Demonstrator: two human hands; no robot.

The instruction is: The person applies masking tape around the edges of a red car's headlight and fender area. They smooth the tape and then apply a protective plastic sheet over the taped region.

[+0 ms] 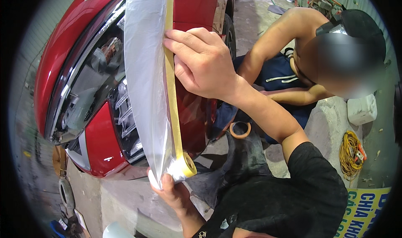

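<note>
My left hand (173, 194) is closed around a roll of pre-taped masking film (181, 169), low beside the headlight. From the roll, a long strip of translucent film (146, 70) with a yellow tape edge (173, 99) stretches upward. My right hand (205, 62) pinches that tape edge higher up, fingers pressed together beside the red fender (197, 11). The film partly covers the car's headlight (98, 70); whether the tape touches the paint there, I cannot tell. A brown tape ring (240, 130) rests on my dark trouser leg (247, 158).
Close by on the right, a co-worker (268, 49) in a dark cap crouches beside the car. Behind are a white jug (362, 109), a coiled yellow cord (351, 154) and a printed yellow sign (368, 213). A tyre (66, 194) lies at the lower left.
</note>
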